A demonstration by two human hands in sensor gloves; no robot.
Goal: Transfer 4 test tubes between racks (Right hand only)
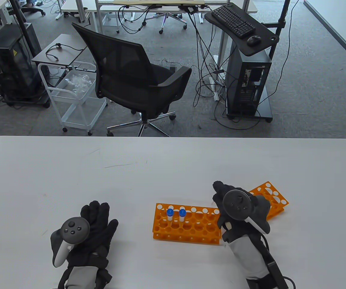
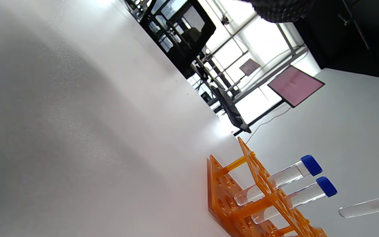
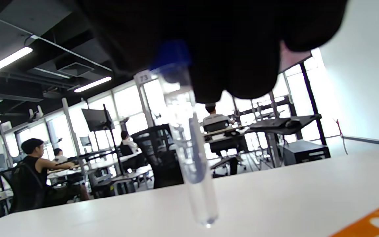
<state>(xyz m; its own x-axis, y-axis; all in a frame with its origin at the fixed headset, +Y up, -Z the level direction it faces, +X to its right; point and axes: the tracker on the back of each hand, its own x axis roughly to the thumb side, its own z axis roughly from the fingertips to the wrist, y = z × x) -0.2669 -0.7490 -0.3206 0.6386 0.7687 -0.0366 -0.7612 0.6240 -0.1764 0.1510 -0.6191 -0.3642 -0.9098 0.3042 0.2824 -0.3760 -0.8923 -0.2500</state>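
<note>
An orange rack (image 1: 188, 226) stands on the white table and holds two clear tubes with blue caps (image 1: 169, 212) (image 1: 182, 213) in its back-left holes. It also shows in the left wrist view (image 2: 242, 204). A second orange rack (image 1: 271, 197) lies behind and to the right, partly hidden by my right hand (image 1: 222, 192). My right hand (image 3: 229, 59) pinches a third blue-capped tube (image 3: 191, 148) near its cap and holds it upright above the table, right of the first rack; the left wrist view shows this tube (image 2: 367, 206) too. My left hand (image 1: 97, 215) rests flat and empty.
The table's far edge (image 1: 173, 137) runs across the middle of the table view. Beyond it stand an office chair (image 1: 133, 81), a white cart (image 1: 73, 99) and a computer stand (image 1: 248, 81). An orange rack corner (image 3: 373, 223) shows low in the right wrist view.
</note>
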